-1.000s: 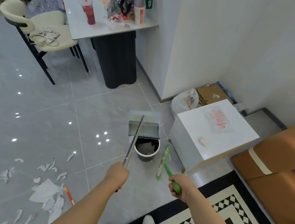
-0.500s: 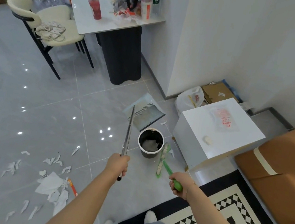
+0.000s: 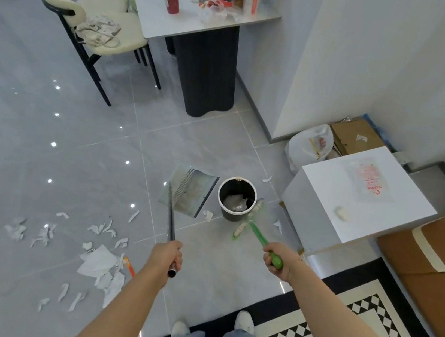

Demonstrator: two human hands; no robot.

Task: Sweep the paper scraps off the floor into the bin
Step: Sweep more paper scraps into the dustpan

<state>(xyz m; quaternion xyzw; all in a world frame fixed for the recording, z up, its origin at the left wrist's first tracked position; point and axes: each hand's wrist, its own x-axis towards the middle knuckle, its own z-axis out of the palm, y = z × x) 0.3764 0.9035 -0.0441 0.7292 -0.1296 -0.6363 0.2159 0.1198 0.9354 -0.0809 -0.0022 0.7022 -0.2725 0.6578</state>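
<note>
Your fingers are clenched around the metal pole in your left hand, and your right hand is wrapped just as firmly around the green handle of the broom. The pole runs up toward 12 o'clock to the grey dustpan, which sits tilted just to the 9 o'clock side of the bin. The broom head lies at the bin's 4 o'clock edge — its bristles are blurred, so whether they touch the rim is hard to say. Inside the bin you can see crumpled paper already lying on the bottom.

Most of the paper scraps are well apart from the bin, spread over the grey tiled floor toward 8 o'clock from your left hand, the biggest white pieces beside an orange stick-like item. A few stray bits lie near the bin itself — one at its 7 o'clock, another at 1 o'clock, by the white cabinet.
</note>
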